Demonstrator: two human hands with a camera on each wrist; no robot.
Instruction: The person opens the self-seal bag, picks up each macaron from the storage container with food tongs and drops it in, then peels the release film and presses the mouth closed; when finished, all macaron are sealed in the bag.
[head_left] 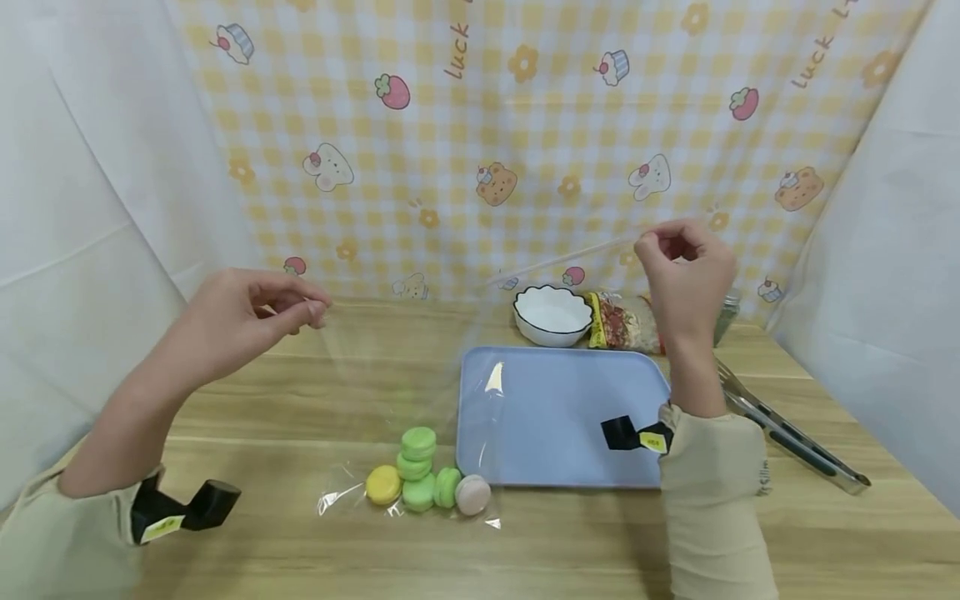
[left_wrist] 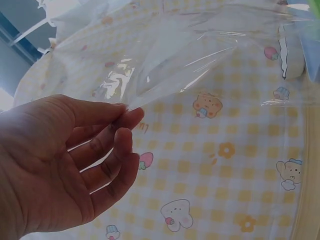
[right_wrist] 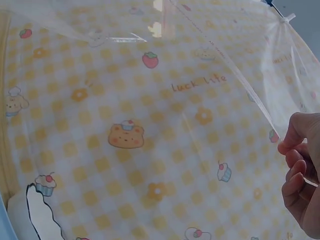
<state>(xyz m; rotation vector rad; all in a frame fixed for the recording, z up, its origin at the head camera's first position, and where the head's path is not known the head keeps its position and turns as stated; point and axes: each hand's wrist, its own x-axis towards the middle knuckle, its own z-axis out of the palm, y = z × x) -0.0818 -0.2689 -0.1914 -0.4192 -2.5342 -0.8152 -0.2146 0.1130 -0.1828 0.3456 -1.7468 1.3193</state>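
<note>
A clear plastic bag (head_left: 375,400) hangs between the two hands, its lower end near the wooden tabletop. In its bottom lie several green macarons (head_left: 417,467), a yellow macaron (head_left: 383,485) and a pale greyish macaron (head_left: 472,495). The left hand (head_left: 251,321) pinches the bag's upper left edge between thumb and forefinger; the left wrist view shows the film (left_wrist: 170,75) gathered at those fingertips. Raised higher at the right, the right hand (head_left: 690,275) pinches the end of a thin clear strip (right_wrist: 235,72) that runs toward the bag's top. Where strip and bag join cannot be made out.
A blue tray (head_left: 570,417) lies right of the macarons, partly behind the bag. Beyond it stand a white scalloped bowl (head_left: 553,312), a printed food packet (head_left: 626,323) and a jar (head_left: 727,315). Metal tongs (head_left: 795,433) lie at the right. A checked curtain (head_left: 450,167) hangs behind.
</note>
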